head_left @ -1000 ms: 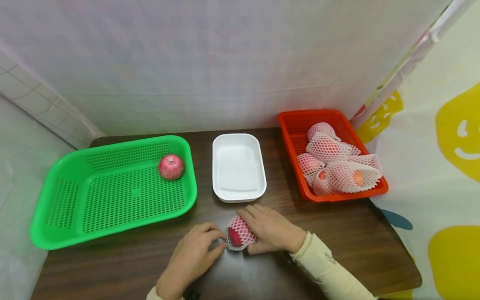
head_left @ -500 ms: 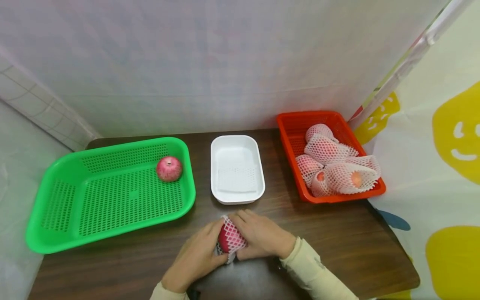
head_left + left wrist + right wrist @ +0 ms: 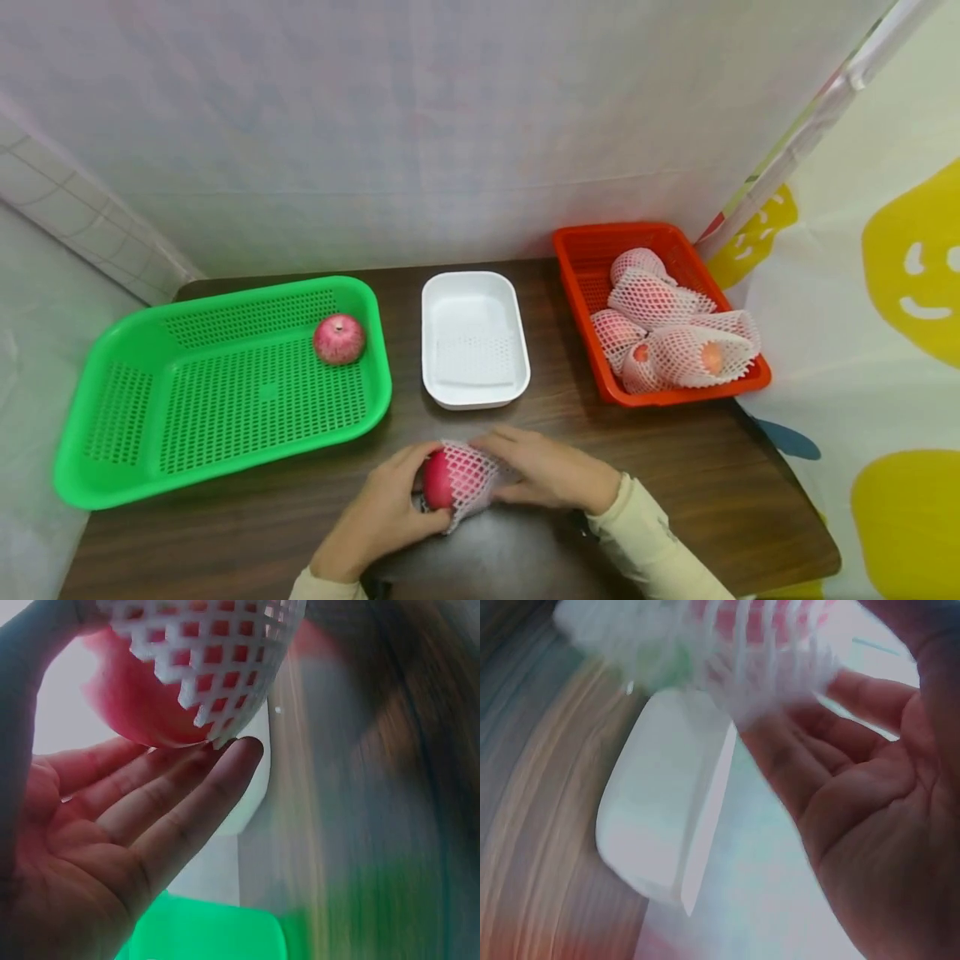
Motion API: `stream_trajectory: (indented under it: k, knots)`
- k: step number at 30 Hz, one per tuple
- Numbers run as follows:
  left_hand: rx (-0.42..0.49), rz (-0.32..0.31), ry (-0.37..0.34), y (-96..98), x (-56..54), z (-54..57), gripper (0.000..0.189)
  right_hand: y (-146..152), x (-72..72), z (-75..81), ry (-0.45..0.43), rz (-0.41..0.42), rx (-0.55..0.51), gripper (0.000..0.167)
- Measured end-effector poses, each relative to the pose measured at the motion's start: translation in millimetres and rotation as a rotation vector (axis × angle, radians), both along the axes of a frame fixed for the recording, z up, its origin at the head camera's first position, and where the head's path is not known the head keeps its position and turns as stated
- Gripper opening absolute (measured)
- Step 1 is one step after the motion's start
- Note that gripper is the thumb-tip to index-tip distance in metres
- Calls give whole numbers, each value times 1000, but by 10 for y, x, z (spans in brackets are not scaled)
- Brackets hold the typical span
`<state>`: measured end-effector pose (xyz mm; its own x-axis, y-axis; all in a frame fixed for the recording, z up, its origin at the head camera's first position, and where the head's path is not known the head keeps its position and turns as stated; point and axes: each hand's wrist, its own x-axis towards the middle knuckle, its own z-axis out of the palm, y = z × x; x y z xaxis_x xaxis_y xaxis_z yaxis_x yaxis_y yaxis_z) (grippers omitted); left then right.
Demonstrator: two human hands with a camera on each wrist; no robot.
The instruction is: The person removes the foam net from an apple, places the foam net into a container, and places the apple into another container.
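Observation:
In the head view, a red apple [image 3: 437, 482] sits partly inside a white foam net sleeve [image 3: 471, 477] near the table's front. My left hand [image 3: 386, 508] grips the apple's bare left end, thumb at the near side and fingers at the far side. My right hand [image 3: 551, 471] pinches the loose right end of the net, blurred by motion. The left wrist view shows the net's edge crossing the apple [image 3: 142, 697], with my fingertips beneath. In the right wrist view the net sleeve [image 3: 765, 675] spreads at my right fingers.
A green basket [image 3: 225, 462] with one bare apple [image 3: 339, 339] stands at left. A white tray [image 3: 476, 396] sits behind my hands on the brown table [image 3: 675, 492]. At right, a red basket [image 3: 585, 333] holds several net-wrapped fruits [image 3: 652, 296].
My left hand has come in from beside the apple and now grips it. My right hand has gone from holding the netted apple to its right, drawing the net rightward and baring more red skin.

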<state>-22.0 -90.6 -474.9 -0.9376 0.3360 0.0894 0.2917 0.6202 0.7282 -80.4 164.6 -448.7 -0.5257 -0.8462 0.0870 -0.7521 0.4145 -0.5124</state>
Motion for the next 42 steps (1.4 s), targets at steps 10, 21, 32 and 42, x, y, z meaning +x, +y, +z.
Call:
stream_trajectory:
  k: [10, 21, 32, 42]
  knots:
    - [206, 103, 128, -162, 49, 75, 74, 161, -220, 149, 173, -49, -20, 23]
    - [174, 213, 147, -288, 77, 184, 75, 186, -589, 522, 235, -91, 60, 18]
    - [170, 154, 179, -252, 148, 34, 73, -228, -2047, 757, 155, -208, 302, 19]
    - [169, 174, 178, -249, 171, 9, 71, -437, -2405, 428, 178, -322, 469, 43]
